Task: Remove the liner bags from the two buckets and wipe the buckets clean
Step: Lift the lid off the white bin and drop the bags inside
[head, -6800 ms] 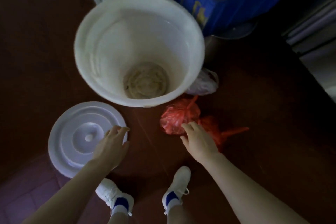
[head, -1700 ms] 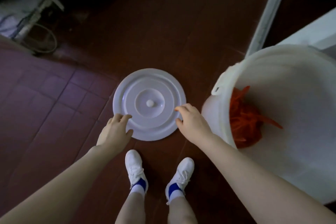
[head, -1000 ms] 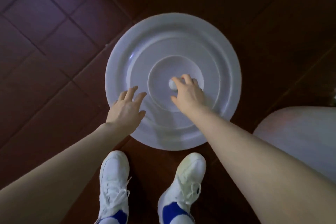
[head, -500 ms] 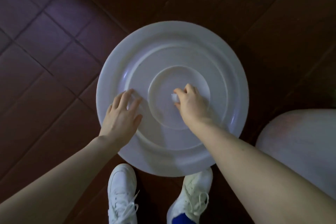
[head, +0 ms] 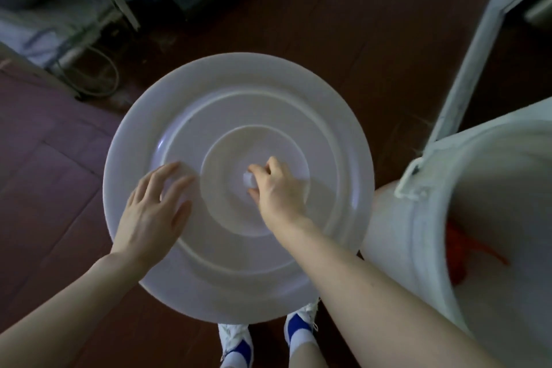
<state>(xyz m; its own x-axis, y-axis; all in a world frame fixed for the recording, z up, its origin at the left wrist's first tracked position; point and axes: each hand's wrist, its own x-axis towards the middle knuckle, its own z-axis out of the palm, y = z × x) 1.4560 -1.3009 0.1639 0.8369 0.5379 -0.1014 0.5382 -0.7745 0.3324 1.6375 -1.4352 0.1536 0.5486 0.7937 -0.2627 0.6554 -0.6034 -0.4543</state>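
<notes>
Lid [head: 268, 104] is now off the floor. Half a second ago it lay flat; now it rides higher and hides the toes of the shoes [head: 236, 340] at 6 o'clock. Right hand [head: 277, 188] pinches the centre knob [head: 248, 181]. Left hand [head: 152, 212], fingers spread, lies on the lid at 9 o'clock. Bucket [head: 418, 218] stands at 3 o'clock with red bags [head: 457, 251] inside. Judgement: the lid is probably bound for the bucket.
</notes>
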